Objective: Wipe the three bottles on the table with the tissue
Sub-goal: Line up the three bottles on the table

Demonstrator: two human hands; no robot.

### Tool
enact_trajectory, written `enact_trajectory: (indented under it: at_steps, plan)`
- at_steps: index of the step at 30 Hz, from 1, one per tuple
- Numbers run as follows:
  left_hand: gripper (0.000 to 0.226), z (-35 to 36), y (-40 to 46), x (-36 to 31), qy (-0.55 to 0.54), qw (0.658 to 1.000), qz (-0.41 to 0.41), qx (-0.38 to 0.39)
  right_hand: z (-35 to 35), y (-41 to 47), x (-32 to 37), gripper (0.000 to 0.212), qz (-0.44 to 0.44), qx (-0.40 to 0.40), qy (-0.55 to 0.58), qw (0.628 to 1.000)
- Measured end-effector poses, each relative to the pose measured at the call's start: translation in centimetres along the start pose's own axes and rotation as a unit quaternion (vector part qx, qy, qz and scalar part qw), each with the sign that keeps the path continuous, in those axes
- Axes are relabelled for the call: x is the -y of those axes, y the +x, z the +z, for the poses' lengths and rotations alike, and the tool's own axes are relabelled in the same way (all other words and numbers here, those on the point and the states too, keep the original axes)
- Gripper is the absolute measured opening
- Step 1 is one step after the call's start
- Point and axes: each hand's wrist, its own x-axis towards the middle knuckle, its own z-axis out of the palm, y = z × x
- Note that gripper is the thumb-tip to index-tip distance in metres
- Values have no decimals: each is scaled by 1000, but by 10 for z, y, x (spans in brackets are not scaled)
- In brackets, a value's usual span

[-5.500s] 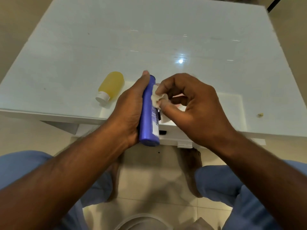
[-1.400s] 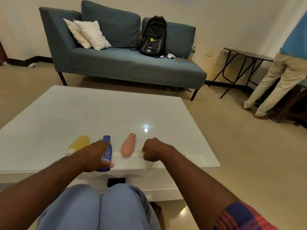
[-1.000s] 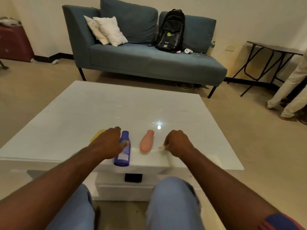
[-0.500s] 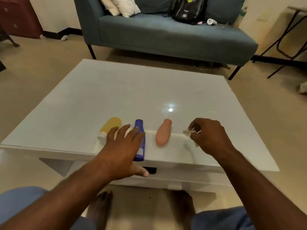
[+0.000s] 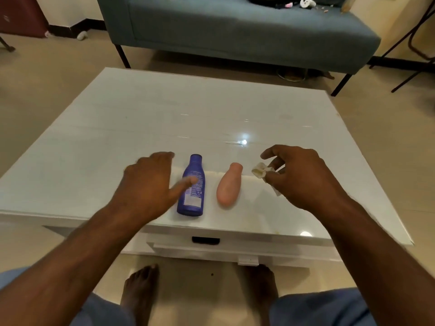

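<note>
A blue bottle (image 5: pixel 191 184) lies on the white table (image 5: pixel 164 118) near its front edge, cap pointing away. A pink bottle (image 5: pixel 229 184) lies just right of it. The yellow bottle is hidden under my left hand (image 5: pixel 148 187), which hovers left of the blue bottle with fingers curled down and thumb reaching toward the blue bottle's label; what it touches is not visible. My right hand (image 5: pixel 303 175) is right of the pink bottle and pinches a crumpled white tissue (image 5: pixel 260 171) between thumb and fingers.
A blue-grey sofa (image 5: pixel 235 27) stands beyond the table's far edge, with small items on its seat. A dark folding table leg (image 5: pixel 414 43) is at the far right. A drawer with a black handle (image 5: pixel 206 240) sits under the table's front edge, above my bare feet.
The view has tilted down and closer. My left hand moved left off the blue bottle and now covers the yellow bottle. My right hand with the tissue stays right of the pink bottle.
</note>
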Motion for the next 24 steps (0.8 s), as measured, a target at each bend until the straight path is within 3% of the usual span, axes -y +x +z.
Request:
enact_trajectory:
  at_steps: [5, 13, 16, 19, 21, 22, 24]
  plan:
    - [74, 6, 9, 34, 24, 992, -122, 22, -2, -4, 1, 32, -9, -5, -1, 1000]
    - [73, 3, 1, 53, -70, 970, -209, 100, -8, -13, 19, 22, -42, -41, 50, 997]
    - [61, -13, -13, 43, -161, 967, -194, 29, -18, -24, 29, 23, -58, -71, 109, 990]
    - [45, -34, -42, 26, -281, 952, -95, -76, -28, -45, 42, 22, -80, -84, 197, 974]
    - [43, -43, -69, 10, -404, 904, -73, -117, -24, -63, 50, 19, -87, -52, 280, 954]
    - [43, -45, -79, 3, -506, 850, -88, -118, -18, -72, 52, 19, -84, -27, 319, 944]
    - [46, -40, -88, -4, -715, 683, -133, -70, -1, -85, 53, 24, -60, 9, 373, 926]
